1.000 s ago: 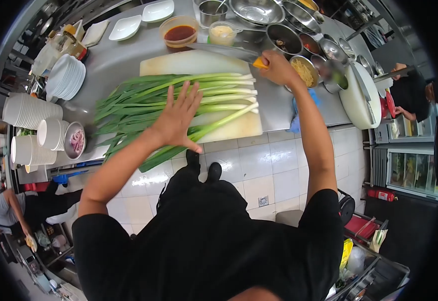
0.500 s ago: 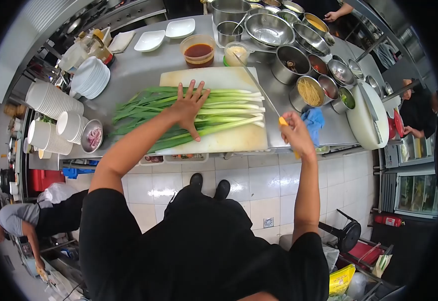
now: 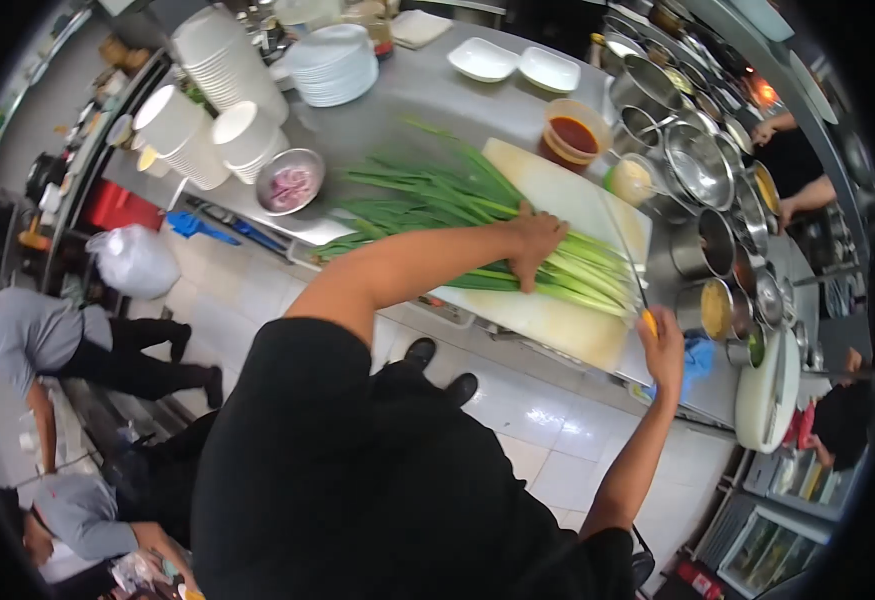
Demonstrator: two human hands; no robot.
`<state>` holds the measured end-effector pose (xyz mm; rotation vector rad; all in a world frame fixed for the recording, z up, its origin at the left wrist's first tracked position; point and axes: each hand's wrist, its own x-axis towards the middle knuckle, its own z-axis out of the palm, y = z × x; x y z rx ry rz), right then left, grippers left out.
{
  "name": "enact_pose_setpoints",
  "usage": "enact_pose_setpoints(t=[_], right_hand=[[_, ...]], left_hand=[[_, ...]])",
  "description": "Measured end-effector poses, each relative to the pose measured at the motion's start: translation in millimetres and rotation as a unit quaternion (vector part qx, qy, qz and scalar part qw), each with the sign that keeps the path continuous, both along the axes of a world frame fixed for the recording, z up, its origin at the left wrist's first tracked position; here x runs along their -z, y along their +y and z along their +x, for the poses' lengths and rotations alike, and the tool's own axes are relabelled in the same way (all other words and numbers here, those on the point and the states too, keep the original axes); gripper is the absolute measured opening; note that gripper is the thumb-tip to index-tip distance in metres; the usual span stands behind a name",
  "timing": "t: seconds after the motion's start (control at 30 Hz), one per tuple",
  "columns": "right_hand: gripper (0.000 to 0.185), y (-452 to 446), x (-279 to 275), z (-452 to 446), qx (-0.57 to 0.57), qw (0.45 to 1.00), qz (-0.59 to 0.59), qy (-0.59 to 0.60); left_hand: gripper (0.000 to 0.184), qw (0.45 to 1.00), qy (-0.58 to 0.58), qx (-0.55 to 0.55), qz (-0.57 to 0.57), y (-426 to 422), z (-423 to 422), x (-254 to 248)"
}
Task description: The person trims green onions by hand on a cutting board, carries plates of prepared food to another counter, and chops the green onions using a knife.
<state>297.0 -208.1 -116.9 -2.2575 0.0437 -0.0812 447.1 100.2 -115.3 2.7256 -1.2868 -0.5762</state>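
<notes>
A bunch of spring onions (image 3: 582, 268) lies across a white cutting board (image 3: 517, 312), white ends to the right and green leaves (image 3: 407, 195) spilling over the left edge. My left hand (image 3: 535, 246) is closed over the middle of the bunch, thumb on the near side and fingers on the far side. In my right hand (image 3: 663, 345) is the yellow handle of a long knife (image 3: 625, 240). Its blade points away from me, over the board's right part, just beyond the white ends. A blue cloth (image 3: 695, 360) lies right of my right hand.
A bowl of sliced onion (image 3: 292, 182), stacked white tubs (image 3: 179, 135) and plates (image 3: 332, 65) stand left. Behind the board are a sauce tub (image 3: 572, 135) and two white dishes (image 3: 483, 60). Metal pots (image 3: 702, 243) crowd the right. Other people work at both sides.
My view has turned, so the board now appears tilted and farther right. My left hand has gone from spread flat to closed around the spring onions, which are bunched closer together. The knife stays in my right hand.
</notes>
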Motion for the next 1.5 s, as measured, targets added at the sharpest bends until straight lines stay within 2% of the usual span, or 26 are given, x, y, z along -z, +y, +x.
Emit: enact_pose_setpoints(t=[0.03,0.07,0.1,0.13,0.23,0.43,0.53,0.6,0.63,0.7,0.73,0.77,0.8,0.87,0.9,1.0,1.13,1.17,1.27,1.3,1.4,1.5], right_hand=[[0.018,-4.1,-3.6,21.3,-0.028,0.999,-0.018,-0.04],[0.023,1.8,-21.9,39.6,-0.052,0.991,-0.119,-0.013],[0.025,-6.3,-9.9,59.1,-0.072,0.99,-0.114,-0.038],[0.027,-2.7,-15.1,75.6,-0.096,0.978,-0.173,-0.06],[0.031,-2.5,0.2,122.2,-0.141,0.973,-0.172,-0.06],[0.032,-0.6,35.2,173.7,-0.173,0.97,-0.164,-0.051],[0.033,-5.1,46.0,178.2,-0.188,0.948,-0.25,-0.064],[0.039,15.9,23.5,157.1,-0.125,0.94,-0.29,-0.126],[0.043,33.4,9.7,143.9,-0.096,0.932,-0.311,-0.16],[0.069,71.6,-1.9,115.1,-0.205,0.955,-0.167,-0.137],[0.091,93.1,1.3,100.2,-0.258,0.933,-0.224,-0.111],[0.105,112.9,7.8,85.4,-0.26,0.91,-0.311,-0.089],[0.107,128.0,8.0,78.3,-0.233,0.927,-0.288,-0.06],[0.104,133.7,4.5,79.1,-0.219,0.925,-0.307,-0.039],[0.102,134.6,6.6,76.7,-0.218,0.924,-0.31,-0.056],[0.093,134.2,13.2,75.1,-0.207,0.924,-0.308,-0.097],[0.08,135.2,20.1,81.1,-0.206,0.924,-0.294,-0.13],[0.078,136.5,21.1,85.5,-0.205,0.923,-0.295,-0.137],[0.071,140.1,27.4,95.8,-0.203,0.921,-0.289,-0.165],[0.069,141.0,28.5,98.1,-0.195,0.923,-0.285,-0.171],[0.066,135.9,34.1,100.0,-0.197,0.909,-0.312,-0.194],[0.065,136.7,30.3,99.6,-0.198,0.919,-0.263,-0.217]], left_hand=[[0.121,1.0,0.006,0.002,0.009,-9.0,-1.2,-2.5],[0.113,1.0,0.017,-0.007,0.01,-12.0,-2.8,-7.8],[0.105,0.999,0.03,-0.011,0.012,-8.8,-6.3,-10.5],[0.098,1.0,0.013,-0.003,-0.026,-6.3,-10.3,-6.9],[0.079,0.997,-0.023,-0.006,-0.07,-5.5,-19.4,3.7],[0.066,0.995,-0.039,0.001,-0.095,-3.0,-24.6,12.2],[0.066,0.99,-0.06,-0.001,-0.127,-0.6,-27.6,10.1],[0.067,0.989,-0.065,0.001,-0.13,0.0,-29.2,8.9],[0.067,0.988,-0.07,-0.001,-0.134,-0.2,-28.0,8.0],[0.069,0.988,-0.052,0.005,-0.145,-1.4,-26.5,8.1],[0.07,0.988,-0.044,0.006,-0.146,0.4,-25.4,10.5],[0.074,0.984,-0.02,0.001,-0.176,0.5,-22.0,21.4],[0.076,0.983,-0.03,-0.002,-0.181,3.0,-21.8,20.9],[0.079,0.98,-0.049,-0.009,-0.195,5.8,-22.9,19.4],[0.092,0.99,-0.028,-0.011,-0.139,8.6,-19.6,15.1],[0.106,0.992,-0.126,-0.005,0.005,38.1,-20.8,-7.3],[0.111,0.999,-0.037,-0.014,0.027,52.8,-13.6,-13.4],[0.095,0.999,-0.025,-0.017,0.024,52.7,-8.7,-15.8],[0.08,0.997,0.059,-0.047,0.025,54.5,9.3,-11.9],[0.064,0.998,0.024,-0.06,-0.026,59.1,4.9,-7.0],[0.084,0.999,-0.005,-0.051,-0.003,61.0,-1.1,-7.8],[0.114,0.979,-0.193,0.003,-0.061,58.5,-13.9,-22.1]])
